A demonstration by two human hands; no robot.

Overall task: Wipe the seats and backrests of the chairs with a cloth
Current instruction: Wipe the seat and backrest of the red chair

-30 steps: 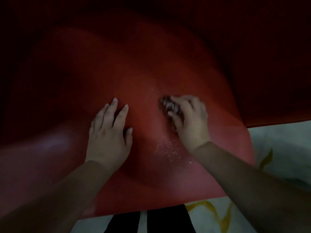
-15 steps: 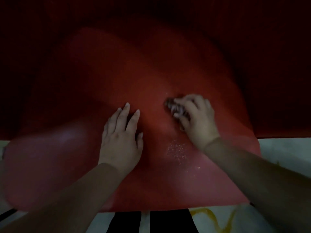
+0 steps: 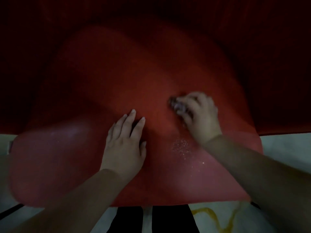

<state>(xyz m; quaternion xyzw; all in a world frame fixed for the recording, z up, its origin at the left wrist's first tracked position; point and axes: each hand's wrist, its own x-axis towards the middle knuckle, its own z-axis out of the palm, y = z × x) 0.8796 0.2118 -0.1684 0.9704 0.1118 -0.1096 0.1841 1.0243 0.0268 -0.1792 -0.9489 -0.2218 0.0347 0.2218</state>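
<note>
Both hands edged rightward: left hand flat on one red seat, right hand gripping one cloth.

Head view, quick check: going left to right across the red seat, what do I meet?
Left hand flat on the red seat → scatter of pale specks → right hand gripping the bunched cloth.

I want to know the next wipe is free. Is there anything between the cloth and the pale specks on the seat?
Nothing visible. The right hand grips the cloth on the red seat; the specks lie just nearer the front edge, bare seat between. The left hand rests flat to their left, off that path.
</note>
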